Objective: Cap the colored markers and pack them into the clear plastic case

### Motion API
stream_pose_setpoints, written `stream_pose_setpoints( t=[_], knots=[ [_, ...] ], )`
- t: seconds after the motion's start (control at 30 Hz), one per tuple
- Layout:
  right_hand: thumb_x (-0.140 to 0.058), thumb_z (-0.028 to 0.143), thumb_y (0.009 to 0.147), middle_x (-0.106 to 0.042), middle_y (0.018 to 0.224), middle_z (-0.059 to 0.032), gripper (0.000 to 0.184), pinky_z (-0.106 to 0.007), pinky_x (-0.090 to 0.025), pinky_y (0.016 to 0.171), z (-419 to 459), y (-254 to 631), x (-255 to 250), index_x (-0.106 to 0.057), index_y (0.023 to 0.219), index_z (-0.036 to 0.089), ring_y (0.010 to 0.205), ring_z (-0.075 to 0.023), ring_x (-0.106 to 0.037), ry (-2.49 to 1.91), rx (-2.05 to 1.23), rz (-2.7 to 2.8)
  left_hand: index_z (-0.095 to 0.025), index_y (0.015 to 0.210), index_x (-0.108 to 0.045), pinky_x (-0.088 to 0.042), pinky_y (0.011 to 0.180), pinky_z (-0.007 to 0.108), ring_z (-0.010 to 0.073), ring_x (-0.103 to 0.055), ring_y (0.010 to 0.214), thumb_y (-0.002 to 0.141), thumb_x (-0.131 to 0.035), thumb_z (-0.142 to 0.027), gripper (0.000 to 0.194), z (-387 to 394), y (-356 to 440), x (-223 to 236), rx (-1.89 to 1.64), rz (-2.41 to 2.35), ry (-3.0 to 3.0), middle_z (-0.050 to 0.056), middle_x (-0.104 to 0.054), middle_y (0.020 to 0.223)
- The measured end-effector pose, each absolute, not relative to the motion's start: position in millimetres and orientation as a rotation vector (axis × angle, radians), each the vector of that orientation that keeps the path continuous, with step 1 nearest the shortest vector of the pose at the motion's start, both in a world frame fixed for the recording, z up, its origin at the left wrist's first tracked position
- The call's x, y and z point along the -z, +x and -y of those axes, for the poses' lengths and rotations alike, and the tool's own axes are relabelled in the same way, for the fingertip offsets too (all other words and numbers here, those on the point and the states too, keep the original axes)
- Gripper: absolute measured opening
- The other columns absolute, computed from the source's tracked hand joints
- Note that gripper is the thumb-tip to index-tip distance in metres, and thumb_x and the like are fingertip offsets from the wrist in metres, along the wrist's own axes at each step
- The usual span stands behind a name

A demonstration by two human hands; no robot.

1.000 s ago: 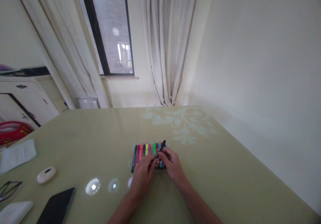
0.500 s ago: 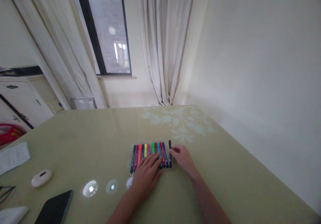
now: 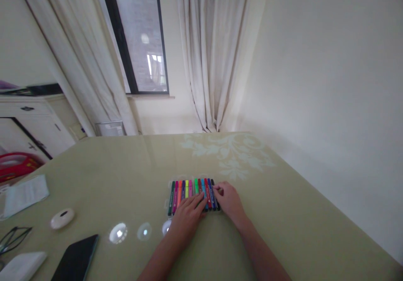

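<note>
A clear plastic case (image 3: 166, 204) lies on the table with a row of several coloured markers in it. At its left end is a dark green marker (image 3: 171, 199); further along are a yellow marker (image 3: 187, 189) and a bright green marker (image 3: 196, 185). My left hand (image 3: 189, 216) rests flat over the lower middle of the row, fingers stretched out. At the right end, my right hand (image 3: 232, 200) pinches a black marker (image 3: 216, 199), which lies alongside a blue marker (image 3: 211, 197). My fingers partly hide its upper part.
The green table (image 3: 126, 176) carries a dark phone (image 3: 75, 258), a white oval object (image 3: 62, 219), eyeglasses (image 3: 15, 239), a white case-like object (image 3: 23, 265) and a pale folded cloth or mask (image 3: 27, 193) on the left. A wall (image 3: 330, 104) runs along the right edge.
The black marker has moved left and down, closing the gap to the blue marker in the case. My right hand followed it; my left hand stays on the markers. The view shifted slightly.
</note>
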State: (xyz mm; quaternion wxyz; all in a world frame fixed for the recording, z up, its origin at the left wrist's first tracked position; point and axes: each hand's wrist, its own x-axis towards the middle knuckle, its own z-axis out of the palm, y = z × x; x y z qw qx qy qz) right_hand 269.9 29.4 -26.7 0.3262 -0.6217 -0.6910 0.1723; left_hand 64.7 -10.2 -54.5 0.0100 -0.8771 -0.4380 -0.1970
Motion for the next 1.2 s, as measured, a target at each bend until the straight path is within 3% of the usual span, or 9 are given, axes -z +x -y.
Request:
stream_pose_setpoints(
  t=[0.23,0.4,0.7,0.8,0.93,1.1,1.2],
  knots=[
    [-0.053,0.018,0.095,-0.071,0.105,-0.0111,0.03,-0.031,-0.052,0.086,-23.2,262.1,25.2,-0.078,0.11,0.019,0.091,-0.0221,-0.071,-1.698,-0.397,1.906,-0.026,0.139,-0.063,-0.055,0.104,0.046,0.0261,-0.066,0.125,0.095,-0.061,-0.013,0.046,10.7,67.4,50.2,0.617,1.387,-2.734,0.009,-0.067,0.14],
    [-0.054,0.019,0.095,-0.07,0.116,-0.0106,0.034,-0.032,-0.051,0.095,-21.7,266.4,26.5,-0.073,0.123,0.02,0.102,-0.0217,-0.069,-1.605,-0.41,1.844,-0.026,0.146,-0.056,-0.051,0.11,0.046,0.0252,-0.062,0.131,0.096,-0.061,-0.019,0.05,10.9,64.0,56.4,0.718,1.405,-2.707,0.009,-0.065,0.143],
    [-0.051,0.021,0.096,-0.072,0.105,-0.0116,0.028,-0.034,-0.052,0.094,-27.0,258.9,27.3,-0.078,0.104,0.02,0.101,-0.0253,-0.069,-1.675,-0.328,1.887,-0.026,0.134,-0.067,-0.052,0.109,0.045,0.0233,-0.065,0.128,0.095,-0.062,-0.013,0.042,3.2,67.0,56.8,0.727,1.401,-2.738,0.007,-0.07,0.137],
    [-0.051,0.028,0.099,-0.071,0.12,-0.0145,0.031,-0.037,-0.05,0.1,-28.1,257.1,28.2,-0.075,0.115,0.019,0.113,-0.0276,-0.066,-1.636,-0.27,1.865,-0.026,0.134,-0.067,-0.052,0.109,0.044,0.0222,-0.064,0.129,0.096,-0.062,-0.014,0.04,3.9,67.3,54.0,0.745,1.403,-2.72,0.006,-0.069,0.137],
    [-0.051,0.038,0.102,-0.061,0.146,-0.0126,0.043,-0.044,-0.038,0.116,-28.5,250.7,30.2,-0.065,0.138,0.02,0.138,-0.0286,-0.052,-1.504,-0.272,1.979,-0.025,0.143,-0.059,-0.049,0.113,0.046,0.023,-0.057,0.137,0.098,-0.061,-0.02,0.045,4.8,69.0,51.7,0.751,1.392,-2.673,0.008,-0.063,0.146],
    [-0.043,0.036,0.105,-0.056,0.152,-0.0128,0.047,-0.043,-0.035,0.119,-29.2,242.3,34.0,-0.06,0.144,0.017,0.144,-0.0267,-0.048,-1.536,-0.336,2.071,-0.024,0.141,-0.06,-0.049,0.112,0.045,0.0219,-0.06,0.133,0.101,-0.052,-0.02,0.041,2.3,71.9,53.9,0.746,1.423,-2.661,0.007,-0.065,0.144],
    [-0.044,0.037,0.105,-0.057,0.152,-0.0123,0.046,-0.041,-0.035,0.119,-27.8,243.7,35.2,-0.062,0.142,0.017,0.143,-0.026,-0.049,-1.522,-0.296,2.077,-0.024,0.13,-0.068,-0.05,0.109,0.044,0.0222,-0.065,0.125,0.103,-0.05,-0.025,0.033,1.5,68.5,53.9,0.845,1.411,-2.651,0.006,-0.071,0.134]
  ],
)
